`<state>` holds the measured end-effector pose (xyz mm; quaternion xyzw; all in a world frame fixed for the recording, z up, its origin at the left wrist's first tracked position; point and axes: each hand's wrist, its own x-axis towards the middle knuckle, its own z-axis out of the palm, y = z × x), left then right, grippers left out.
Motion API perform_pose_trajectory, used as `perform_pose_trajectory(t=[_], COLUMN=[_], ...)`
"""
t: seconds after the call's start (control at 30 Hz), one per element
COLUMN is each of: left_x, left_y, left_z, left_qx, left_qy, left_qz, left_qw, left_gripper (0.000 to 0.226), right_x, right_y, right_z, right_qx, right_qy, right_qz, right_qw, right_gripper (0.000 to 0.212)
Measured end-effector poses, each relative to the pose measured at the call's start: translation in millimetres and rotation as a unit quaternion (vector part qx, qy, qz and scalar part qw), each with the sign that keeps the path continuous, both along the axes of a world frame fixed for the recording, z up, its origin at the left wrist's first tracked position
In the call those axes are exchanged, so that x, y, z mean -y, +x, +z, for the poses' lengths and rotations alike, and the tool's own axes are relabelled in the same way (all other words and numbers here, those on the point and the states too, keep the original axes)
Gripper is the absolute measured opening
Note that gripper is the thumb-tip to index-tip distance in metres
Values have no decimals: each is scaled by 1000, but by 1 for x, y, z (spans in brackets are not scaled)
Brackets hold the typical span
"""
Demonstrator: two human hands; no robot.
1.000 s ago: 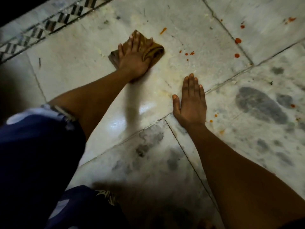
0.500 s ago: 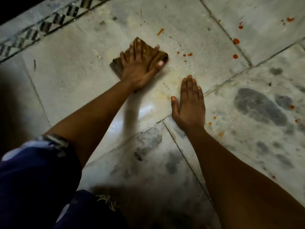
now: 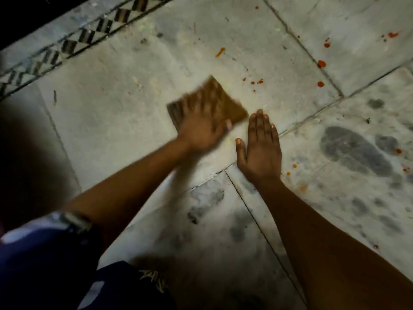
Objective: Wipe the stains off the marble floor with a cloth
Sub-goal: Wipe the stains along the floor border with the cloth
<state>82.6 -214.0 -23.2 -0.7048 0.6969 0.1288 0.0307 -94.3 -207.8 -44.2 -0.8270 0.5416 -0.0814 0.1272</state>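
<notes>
A folded brown cloth lies flat on the pale marble floor, with my left hand pressed on top of it, fingers spread and blurred by motion. My right hand rests flat on the floor just right of the cloth, palm down, holding nothing. Red-orange stains dot the slab beyond the cloth: an orange streak, a small cluster of drops and two larger red spots near the slab joint.
A black-and-white patterned border strip runs along the far left. Dark grey smudges and more small orange spots mark the slab at right. My dark blue clothing fills the lower left.
My left hand has slid the cloth toward me and to the right, close to my right hand. The right hand has stayed planted on the floor.
</notes>
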Motion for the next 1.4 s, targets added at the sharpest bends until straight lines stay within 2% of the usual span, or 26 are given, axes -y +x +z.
perform_pose_trajectory(t=[0.07,0.1,0.2,0.27,0.33,0.43,0.57,0.67,0.8,0.87,0.9,0.97,1.03,1.1,1.17,1.23,1.33,1.4], left_x=[-37,-43,-19,21,60,76,11,16,105,149,162,164,133,94,79,96,160,202], left_y=[12,26,61,64,44,10,16,62,82,67,54,30,21,37,72,99,98,77], left_z=[-2,0,3,3,3,4,1,1,10,14,16,10,5,3,6,12,20,21], left_qx=[2,-11,-10,-29,-46,-45,-24,-9,-29,-56,-58,-41,-24,-24,-20,6,-30,-61], left_qy=[9,9,-7,-6,-4,-7,-38,-6,-11,-3,3,-2,-14,-10,-6,6,11,6], left_qz=[-108,-111,43,162,207,150,3,96,281,316,302,205,66,-7,39,162,352,389], left_qw=[994,994,999,986,977,988,999,995,959,947,952,978,997,1000,999,987,935,919], left_gripper=[60,58,57,54,53,55,55,58,59,62,63,62,59,59,60,63,70,74], right_x=[1,0,0,0,7,35,79,92,95,94,94,95,95,94,94,95,95,96], right_y=[0,-1,-2,-3,-7,-22,-42,-37,-27,-29,-30,-28,-27,-28,-29,-29,-29,-28], right_z=[0,1,1,2,5,9,8,3,-4,-5,-4,-2,0,0,0,0,-1,-1], right_qx=[-4,-6,9,20,27,23,-17,-20,-20,-22,-20,-19,-17,-12,-15,-19,-20,-26], right_qy=[0,-1,2,4,-3,-22,-17,-6,-16,-18,-18,-18,-13,-13,-8,-3,2,-1], right_qz=[6,7,2,3,-8,-44,-50,-49,-62,-62,-61,-60,-61,-63,-67,-69,-68,-70], right_qw=[1000,1000,1000,1000,1000,999,998,999,998,998,998,998,998,998,998,997,997,997], right_gripper=[73,73,69,69,68,70,72,72,72,72,72,72,71,70,70,71,71,71])
